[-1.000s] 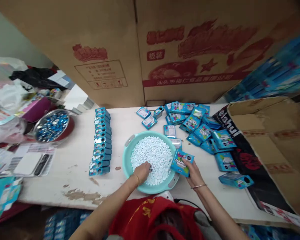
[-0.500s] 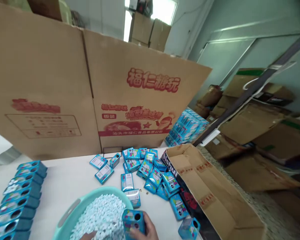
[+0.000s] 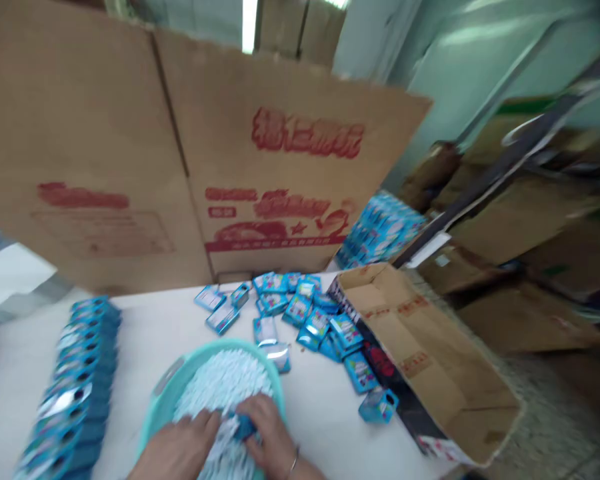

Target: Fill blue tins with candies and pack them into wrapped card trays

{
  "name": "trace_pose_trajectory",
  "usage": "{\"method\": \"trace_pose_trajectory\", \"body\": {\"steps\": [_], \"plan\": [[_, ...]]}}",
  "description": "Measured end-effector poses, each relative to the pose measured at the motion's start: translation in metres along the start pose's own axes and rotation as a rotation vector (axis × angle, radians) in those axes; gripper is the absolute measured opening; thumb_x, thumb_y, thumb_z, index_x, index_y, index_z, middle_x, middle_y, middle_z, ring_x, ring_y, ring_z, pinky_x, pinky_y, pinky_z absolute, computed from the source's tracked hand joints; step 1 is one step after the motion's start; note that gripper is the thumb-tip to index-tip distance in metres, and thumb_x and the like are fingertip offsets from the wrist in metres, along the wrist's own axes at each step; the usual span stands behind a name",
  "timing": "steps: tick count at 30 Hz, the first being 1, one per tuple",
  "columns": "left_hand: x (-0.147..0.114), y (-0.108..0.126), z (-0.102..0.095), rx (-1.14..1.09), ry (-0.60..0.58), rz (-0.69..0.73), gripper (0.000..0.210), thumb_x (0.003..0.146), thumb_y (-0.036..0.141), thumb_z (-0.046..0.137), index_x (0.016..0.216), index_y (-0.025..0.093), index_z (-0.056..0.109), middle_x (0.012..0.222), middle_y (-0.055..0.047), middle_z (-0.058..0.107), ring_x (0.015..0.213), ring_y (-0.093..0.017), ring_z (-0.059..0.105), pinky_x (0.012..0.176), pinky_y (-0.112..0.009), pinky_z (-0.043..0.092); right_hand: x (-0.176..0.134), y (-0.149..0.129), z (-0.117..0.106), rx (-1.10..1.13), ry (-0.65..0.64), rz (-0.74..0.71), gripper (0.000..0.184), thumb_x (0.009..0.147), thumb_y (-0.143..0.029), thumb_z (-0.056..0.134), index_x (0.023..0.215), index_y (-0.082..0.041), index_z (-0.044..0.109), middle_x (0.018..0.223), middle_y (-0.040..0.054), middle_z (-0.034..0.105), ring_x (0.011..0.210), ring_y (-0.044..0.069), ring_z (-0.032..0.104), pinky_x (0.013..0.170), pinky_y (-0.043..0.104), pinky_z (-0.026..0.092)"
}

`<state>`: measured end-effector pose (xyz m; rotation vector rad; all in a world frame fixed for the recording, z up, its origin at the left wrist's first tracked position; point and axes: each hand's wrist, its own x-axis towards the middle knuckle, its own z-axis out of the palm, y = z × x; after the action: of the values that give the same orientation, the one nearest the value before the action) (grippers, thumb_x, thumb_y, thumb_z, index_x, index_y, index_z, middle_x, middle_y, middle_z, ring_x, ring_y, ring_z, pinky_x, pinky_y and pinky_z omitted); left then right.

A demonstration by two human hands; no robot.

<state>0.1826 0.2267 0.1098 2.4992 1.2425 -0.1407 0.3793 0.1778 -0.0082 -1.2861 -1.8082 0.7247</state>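
A turquoise basin (image 3: pixel 150 407) filled with small pale-blue candies (image 3: pixel 225 380) sits on the table before me. Over the candies, my right hand (image 3: pixel 270 427) grips a small blue box (image 3: pixel 244 427), mostly covered by its fingers. My left hand (image 3: pixel 183 447) is close beside it, its fingers curled down at the candies and the near side of the box. What lies under those fingers is hidden and blurred.
A row of upright blue boxes (image 3: pixel 80 387) with round holes stands at left. Several blue boxes (image 3: pixel 305 310) lie heaped at centre. An open cardboard tray (image 3: pixel 445 380) is at right, and a large printed cardboard panel (image 3: pixel 275 173) stands behind. A dark pole (image 3: pixel 480 180) slants at right.
The blue box has moved from the basin's right rim to over the candies in my right hand. My left hand has come further into view, up against it. The view has shifted.
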Motion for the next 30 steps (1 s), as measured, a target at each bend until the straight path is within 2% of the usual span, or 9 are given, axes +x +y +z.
{"method": "trace_pose_trajectory", "body": {"steps": [3,6,9,12,14,17,20,26,30], "plan": [[-0.002,0.051,-0.050,0.080,-0.113,0.004,0.032,0.084,0.008,0.037,0.094,0.019,0.066,0.086,-0.012,0.065,0.083,-0.025,0.064,0.071,-0.038,0.052,-0.007,-0.016,-0.022,0.073,-0.009,0.073,0.044,0.075,-0.018,0.050,0.118,-0.024,0.058,0.115,0.0078,0.064,0.113,0.026,0.055,0.108,0.053,0.032],[0.005,0.049,-0.063,0.097,-0.126,0.008,0.026,0.089,0.011,0.038,0.092,0.017,0.062,0.087,-0.011,0.061,0.085,-0.024,0.061,0.074,-0.037,0.049,-0.015,-0.006,-0.024,0.099,0.038,0.147,0.039,0.077,-0.019,0.052,0.115,-0.023,0.059,0.116,0.0082,0.064,0.113,0.026,0.055,0.109,0.056,0.027],[0.008,0.008,-0.041,0.129,-0.103,-0.088,0.025,0.091,0.011,0.037,0.103,0.018,0.059,0.094,-0.009,0.059,0.089,-0.024,0.059,0.077,-0.037,0.048,-0.022,0.003,-0.026,0.098,0.106,0.210,0.032,0.081,-0.026,0.056,0.112,-0.024,0.059,0.112,0.0084,0.065,0.108,0.026,0.058,0.103,0.052,0.038],[0.021,-0.036,0.006,0.122,-0.116,-0.210,0.026,0.092,0.008,0.035,0.102,0.015,0.058,0.098,-0.012,0.058,0.096,-0.025,0.057,0.080,-0.037,0.047,-0.024,0.005,-0.037,0.098,0.141,0.258,0.032,0.082,-0.032,0.058,0.113,-0.023,0.058,0.111,0.0089,0.064,0.106,0.025,0.058,0.095,0.046,0.046],[0.034,-0.051,0.041,0.083,-0.137,-0.220,0.027,0.092,0.007,0.033,0.101,0.014,0.058,0.101,-0.013,0.058,0.099,-0.025,0.056,0.083,-0.038,0.047,-0.023,0.004,-0.046,0.106,0.163,0.288,0.033,0.083,-0.034,0.060,0.113,-0.022,0.057,0.112,0.0094,0.063,0.106,0.025,0.058,0.094,0.043,0.047],[0.051,-0.048,0.083,0.009,-0.149,-0.162,0.027,0.093,0.010,0.033,0.104,0.016,0.058,0.106,-0.012,0.059,0.103,-0.025,0.055,0.087,-0.038,0.046,-0.020,0.001,-0.056,0.128,0.217,0.332,0.035,0.081,-0.036,0.063,0.112,-0.021,0.057,0.112,0.0094,0.061,0.106,0.024,0.058,0.094,0.042,0.046],[0.060,-0.028,0.110,-0.088,-0.159,-0.084,0.025,0.090,0.011,0.040,0.107,0.017,0.057,0.110,-0.011,0.060,0.107,-0.024,0.054,0.092,-0.038,0.045,-0.019,0.002,-0.062,0.187,0.289,0.421,0.040,0.077,-0.038,0.068,0.111,-0.020,0.057,0.108,0.0082,0.062,0.102,0.024,0.059,0.094,0.042,0.047],[0.057,-0.002,0.133,-0.281,-0.151,-0.006,0.040,0.081,0.009,0.048,0.119,0.020,0.053,0.122,-0.007,0.059,0.111,-0.021,0.055,0.095,-0.034,0.045,-0.021,0.006,-0.066,0.322,0.377,0.539,0.049,0.069,-0.041,0.074,0.110,-0.019,0.057,0.107,0.0065,0.064,0.100,0.022,0.059,0.092,0.040,0.047],[0.038,-0.010,0.114,-0.356,-0.132,0.013,0.033,0.086,0.016,0.047,0.119,0.018,0.051,0.119,-0.007,0.060,0.108,-0.019,0.057,0.094,-0.031,0.045,-0.025,0.005,-0.074,0.244,0.387,0.511,0.046,0.072,-0.040,0.072,0.110,-0.020,0.056,0.103,0.0054,0.064,0.093,0.020,0.060,0.088,0.037,0.048]]}}
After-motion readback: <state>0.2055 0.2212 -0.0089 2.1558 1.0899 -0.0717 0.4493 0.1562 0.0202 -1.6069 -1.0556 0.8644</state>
